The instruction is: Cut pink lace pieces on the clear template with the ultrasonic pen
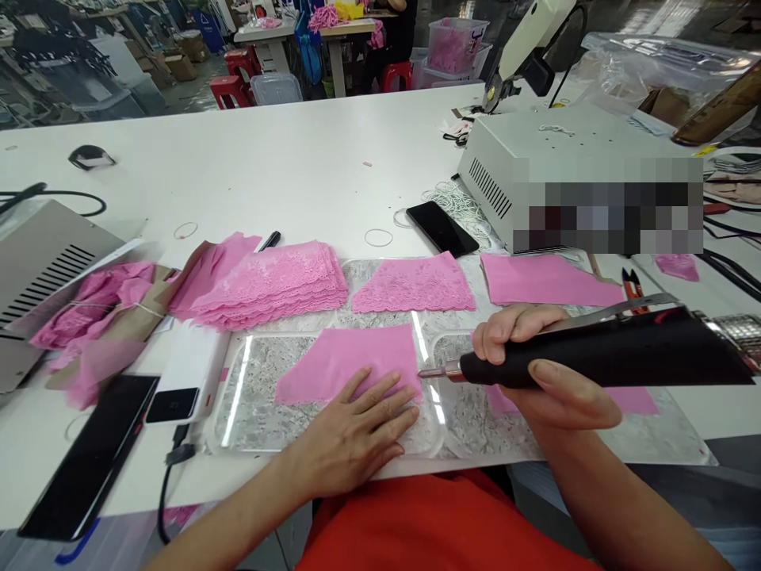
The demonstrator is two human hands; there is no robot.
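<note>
A flat pink fabric piece (357, 357) lies on a marbled mat (261, 396) under a clear template. My left hand (362, 432) rests flat on its lower right part, fingers spread. My right hand (552, 373) is wrapped round a black handheld tool with a pointed metal tip (594, 353). The tool lies nearly level, its tip at the right edge of the fabric. Another pink piece, partly hidden, sits beneath my right hand. Behind are a lace piece (413, 283), a plain pink piece (547, 279) and a stack of lace pieces (279, 281).
A grey metal box (493, 182) stands at the back right, another grey box (47, 270) at the left. Phones (443, 228), a white power bank (190, 365) with a cable, and bundled pink fabric (101, 305) surround the mat. A person (395, 40) sits far behind.
</note>
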